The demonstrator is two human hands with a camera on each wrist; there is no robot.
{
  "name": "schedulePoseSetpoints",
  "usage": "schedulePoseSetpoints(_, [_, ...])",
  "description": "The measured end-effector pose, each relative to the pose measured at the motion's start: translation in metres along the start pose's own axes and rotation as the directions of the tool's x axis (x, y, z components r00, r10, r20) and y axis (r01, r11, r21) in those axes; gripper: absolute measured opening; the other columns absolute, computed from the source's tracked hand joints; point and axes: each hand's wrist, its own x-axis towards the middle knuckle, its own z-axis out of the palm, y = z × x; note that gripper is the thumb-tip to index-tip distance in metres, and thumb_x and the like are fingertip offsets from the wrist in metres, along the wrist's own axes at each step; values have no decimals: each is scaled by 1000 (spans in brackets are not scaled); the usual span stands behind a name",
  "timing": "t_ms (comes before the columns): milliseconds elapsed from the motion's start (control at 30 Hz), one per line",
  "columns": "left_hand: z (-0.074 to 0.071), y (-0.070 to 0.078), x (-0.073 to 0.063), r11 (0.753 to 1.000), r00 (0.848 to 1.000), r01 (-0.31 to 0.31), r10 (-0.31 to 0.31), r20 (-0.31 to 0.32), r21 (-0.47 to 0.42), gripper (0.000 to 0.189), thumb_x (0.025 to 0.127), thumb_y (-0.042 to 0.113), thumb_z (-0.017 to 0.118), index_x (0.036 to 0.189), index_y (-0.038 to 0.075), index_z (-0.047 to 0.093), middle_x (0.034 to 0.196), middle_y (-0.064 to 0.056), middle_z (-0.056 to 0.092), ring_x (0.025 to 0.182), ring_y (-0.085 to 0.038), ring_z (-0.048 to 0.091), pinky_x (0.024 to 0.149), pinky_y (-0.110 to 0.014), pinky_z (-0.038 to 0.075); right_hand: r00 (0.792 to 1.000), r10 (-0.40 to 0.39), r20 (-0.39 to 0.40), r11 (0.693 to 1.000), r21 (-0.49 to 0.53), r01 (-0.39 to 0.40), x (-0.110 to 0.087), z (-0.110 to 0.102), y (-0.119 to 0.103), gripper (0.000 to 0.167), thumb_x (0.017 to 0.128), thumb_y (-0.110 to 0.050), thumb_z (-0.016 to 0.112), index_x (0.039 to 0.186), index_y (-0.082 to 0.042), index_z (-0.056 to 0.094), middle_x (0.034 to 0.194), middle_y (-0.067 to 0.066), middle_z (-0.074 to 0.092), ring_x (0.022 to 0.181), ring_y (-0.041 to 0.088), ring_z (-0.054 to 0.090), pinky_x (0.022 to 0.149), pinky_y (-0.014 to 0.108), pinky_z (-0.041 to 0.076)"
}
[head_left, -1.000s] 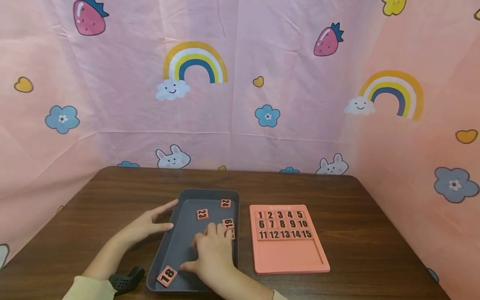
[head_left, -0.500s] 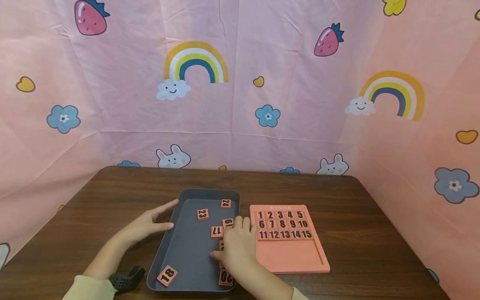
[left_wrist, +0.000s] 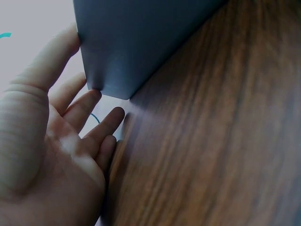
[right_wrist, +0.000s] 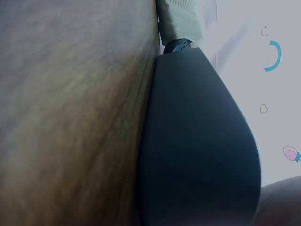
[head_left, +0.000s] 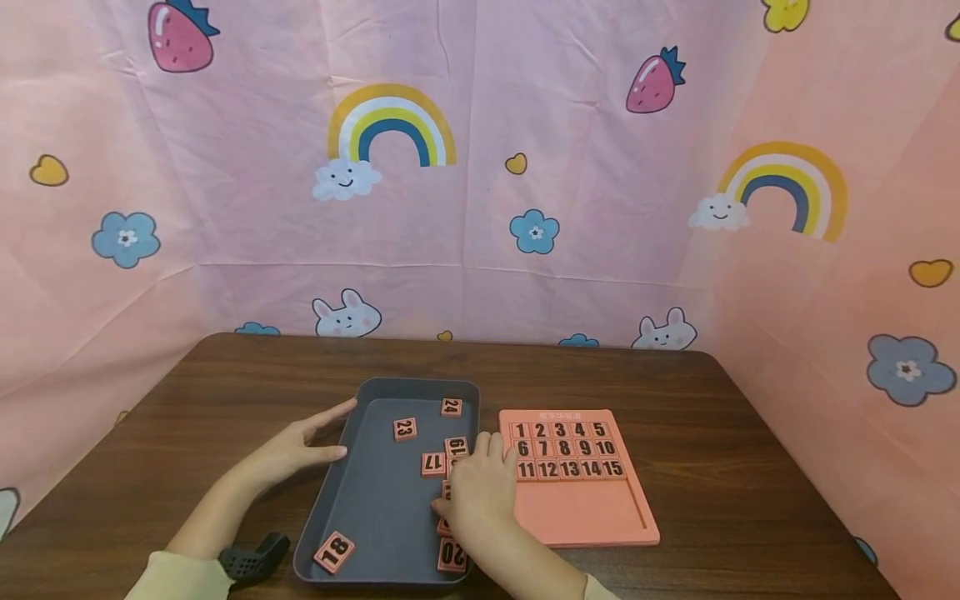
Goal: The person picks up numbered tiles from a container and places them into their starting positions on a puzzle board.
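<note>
1. The gray tray [head_left: 375,500] lay longways, front to back.
2. The left hand [head_left: 288,452] touched its left side, fingers loose.
3. The number tiles [head_left: 452,554] along its right side were nearest the right hand [head_left: 482,485]; I couldn't tell if it pinched one.

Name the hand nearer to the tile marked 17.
Right. The right hand is just right of the 17 tile, over the right rim of the tray; the left hand is farther off, at the left rim.
</note>
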Motion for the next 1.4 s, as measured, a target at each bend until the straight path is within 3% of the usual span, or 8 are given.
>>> schedulePoseSetpoints(133, [0, 0, -1, 1000, 1000, 12, -12, -1, 1, 69, 91, 23, 67, 151, 17, 32, 153, -20, 26, 138, -50, 14, 97, -74, 20, 1000, 14, 16, 999, -35, -14, 1, 0, 0, 60, 63, -68, 75, 74, -9, 71, 89, 9, 40, 90, 25, 35, 80, 43, 35])
schedulePoseSetpoints(300, [-1, 1, -1, 1000, 1000, 11, -11, 0, -2, 69, 91, 23, 66, 151, 17, 32, 153, -20, 26, 137, -50, 14, 96, -74, 19, 1000, 8, 14, 1000, 1, -8, 2, 1, 1, 62, 63, -67, 76, 75, -7, 71, 90, 9, 41, 90, 25, 36, 81, 44, 35])
schedulePoseSetpoints(467, [-2, -1, -1, 1000, 1000, 3, -3, -5, 8, 69, 91, 23, 66, 151, 17, 32, 153, -20, 26, 137, -51, 14, 96, -75, 19, 1000, -6, 24, 990, 144, 3, 3, 3, 7, 54, 57, -63, 81, 60, -13, 63, 86, 7, 40, 88, 25, 37, 75, 43, 34])
schedulePoseSetpoints(633, [-2, -1, 0, 1000, 1000, 6, -6, -6, 15, 69, 91, 23, 67, 151, 17, 32, 152, -20, 27, 137, -51, 15, 96, -74, 20, 999, -32, 41, 944, 329, 17, 1, 5, 13, 45, 58, -55, 86, 49, -23, 54, 83, 4, 41, 86, 24, 37, 73, 43, 30])
schedulePoseSetpoints(767, [-2, 0, 0, 1000, 1000, 9, -9, 2, 6, 70, 91, 23, 67, 151, 16, 32, 152, -21, 28, 137, -50, 17, 96, -73, 22, 999, -31, -13, 913, 407, 33, -2, 4, 16, 38, 59, -48, 87, 51, -26, 57, 80, 1, 39, 84, 23, 35, 72, 41, 29])
schedulePoseSetpoints(1000, [-1, 0, 0, 1000, 1000, 9, -9, 6, 4, 70, 91, 23, 67, 151, 17, 32, 152, -21, 28, 136, -51, 17, 95, -73, 24, 990, -15, -139, 888, 453, 78, 0, -1, 24, 29, 60, -43, 88, 63, -25, 66, 85, -2, 34, 83, 21, 31, 71, 38, 26])
schedulePoseSetpoints(1167, [-1, -1, 1, 1000, 1000, 20, -20, 6, 2, 70, 91, 25, 67, 151, 18, 31, 152, -20, 27, 137, -50, 16, 96, -73, 24, 972, -93, -216, 866, 465, 186, -1, -13, 38, 28, 60, -37, 90, 70, -21, 70, 86, -3, 32, 84, 20, 29, 71, 38, 26])
schedulePoseSetpoints(1400, [-1, 1, 0, 1000, 1000, 11, -11, 5, -8, 70, 91, 23, 66, 151, 15, 31, 152, -21, 27, 137, -50, 16, 97, -73, 22, 953, -175, -247, 873, 408, 266, -5, -22, 70, 27, 61, -34, 91, 76, -20, 74, 93, -2, 40, 90, 22, 34, 76, 44, 29])
